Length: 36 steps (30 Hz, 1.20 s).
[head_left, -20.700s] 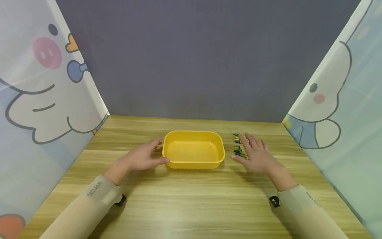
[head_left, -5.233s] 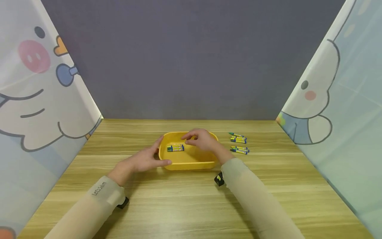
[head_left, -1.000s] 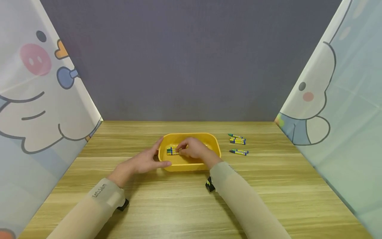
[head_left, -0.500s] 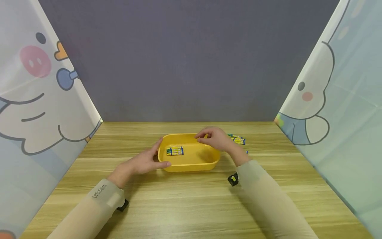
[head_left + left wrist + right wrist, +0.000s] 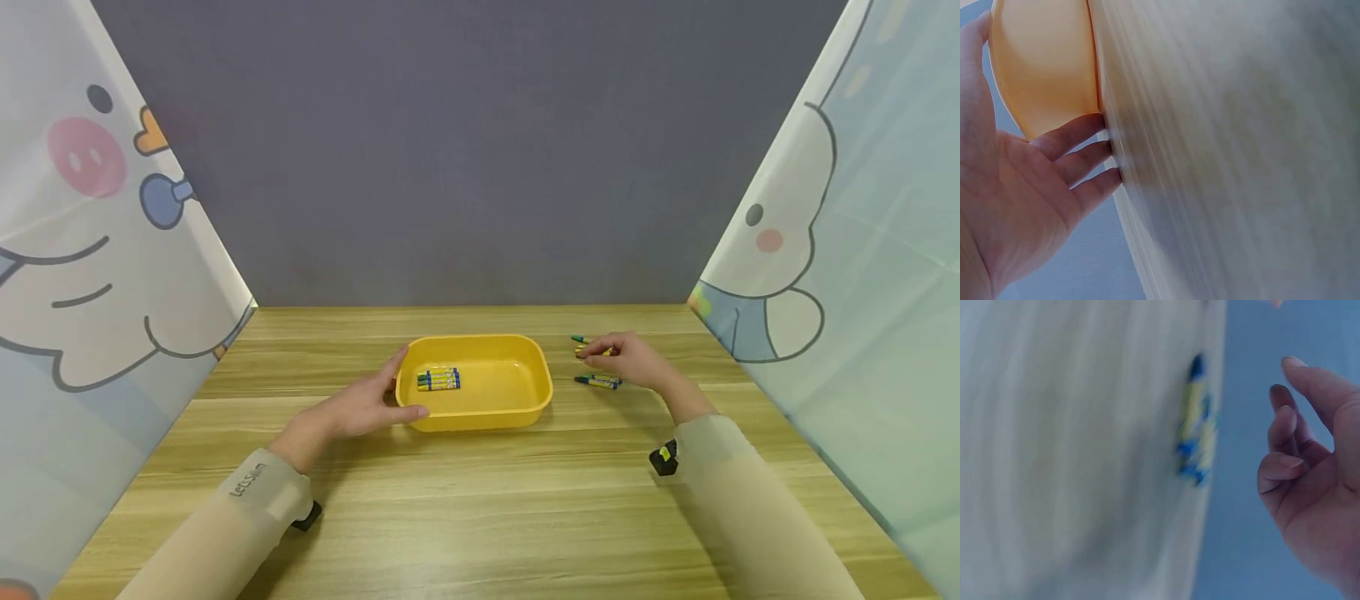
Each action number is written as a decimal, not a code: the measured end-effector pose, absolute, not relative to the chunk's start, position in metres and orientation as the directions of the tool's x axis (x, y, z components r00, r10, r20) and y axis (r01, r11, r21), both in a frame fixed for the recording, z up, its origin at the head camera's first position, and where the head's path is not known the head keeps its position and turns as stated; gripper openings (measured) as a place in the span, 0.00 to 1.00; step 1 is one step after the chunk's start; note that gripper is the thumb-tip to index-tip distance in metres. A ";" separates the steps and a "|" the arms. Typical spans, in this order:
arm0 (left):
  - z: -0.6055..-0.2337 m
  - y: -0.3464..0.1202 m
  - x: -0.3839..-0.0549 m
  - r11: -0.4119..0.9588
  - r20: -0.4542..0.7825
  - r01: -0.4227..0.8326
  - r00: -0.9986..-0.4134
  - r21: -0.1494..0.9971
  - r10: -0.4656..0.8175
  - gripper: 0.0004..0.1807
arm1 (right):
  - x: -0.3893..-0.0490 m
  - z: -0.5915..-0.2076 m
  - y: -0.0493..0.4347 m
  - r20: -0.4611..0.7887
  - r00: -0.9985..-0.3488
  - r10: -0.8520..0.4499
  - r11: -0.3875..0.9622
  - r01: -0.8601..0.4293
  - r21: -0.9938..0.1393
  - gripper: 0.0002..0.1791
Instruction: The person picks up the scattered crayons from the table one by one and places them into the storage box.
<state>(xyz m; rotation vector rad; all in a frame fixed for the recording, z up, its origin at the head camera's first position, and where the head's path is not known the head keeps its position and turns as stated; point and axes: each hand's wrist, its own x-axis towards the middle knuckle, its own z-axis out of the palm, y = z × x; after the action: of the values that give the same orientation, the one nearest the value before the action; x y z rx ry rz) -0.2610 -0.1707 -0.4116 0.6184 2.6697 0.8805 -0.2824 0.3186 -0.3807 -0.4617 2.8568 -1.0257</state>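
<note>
A yellow plastic tray (image 5: 525, 412) stands on the table, with several yellow-and-blue wrapped crayons (image 5: 438, 379) side by side in its left part. My left hand (image 5: 360, 407) spans the tray's left end, thumb at the front rim; in the left wrist view its fingers lie nearly straight beside the tray wall (image 5: 1047, 62). My right hand (image 5: 630, 358) hovers over crayons on the table right of the tray. Thumb and index finger are apart with nothing between them in the right wrist view. Dark-tipped crayons (image 5: 1192, 412) lie below that hand; the hand partly covers the farther group.
The wooden table (image 5: 465, 500) ends at a grey panel (image 5: 465, 167) behind. Cartoon-printed curtains (image 5: 90, 250) flank both sides. A green-tipped crayon (image 5: 580, 339) lies farthest back on the right.
My right hand has left the tray interior and moved right to the loose crayons. Over the longer span, several crayons have gone from the table into the tray. My left hand stays put.
</note>
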 end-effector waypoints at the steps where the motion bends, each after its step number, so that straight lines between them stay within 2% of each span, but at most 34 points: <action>1: -0.412 -0.171 -0.261 0.724 -0.110 0.313 -0.875 0.615 0.471 0.71 | -0.283 -0.384 0.325 0.018 -0.954 -0.298 0.749 -0.246 -0.615 0.14; 5: -0.414 -0.171 -0.260 0.720 -0.107 0.313 -0.875 0.619 0.472 0.71 | -0.283 -0.397 0.346 -0.021 -0.958 -0.285 0.796 -0.225 -0.562 0.13; 18: -0.413 -0.169 -0.259 0.734 -0.129 0.280 -0.885 0.619 0.447 0.72 | -0.278 -0.406 0.379 -0.035 -0.969 -0.244 0.817 -0.186 -0.546 0.13; 26: -0.413 -0.171 -0.258 0.731 -0.125 0.288 -0.883 0.618 0.453 0.71 | -0.277 -0.407 0.386 -0.063 -0.968 -0.243 0.791 -0.160 -0.590 0.16; 36: -0.411 -0.170 -0.258 0.736 -0.135 0.277 -0.885 0.618 0.446 0.72 | -0.281 -0.400 0.377 -0.019 -0.972 -0.234 0.821 -0.186 -0.540 0.16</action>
<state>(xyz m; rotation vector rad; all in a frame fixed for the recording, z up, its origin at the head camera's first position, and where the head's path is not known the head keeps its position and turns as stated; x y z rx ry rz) -0.2576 -0.1697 -0.4111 0.5670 2.6642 0.8847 -0.2808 0.3772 -0.4002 -0.3372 2.9163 -0.8521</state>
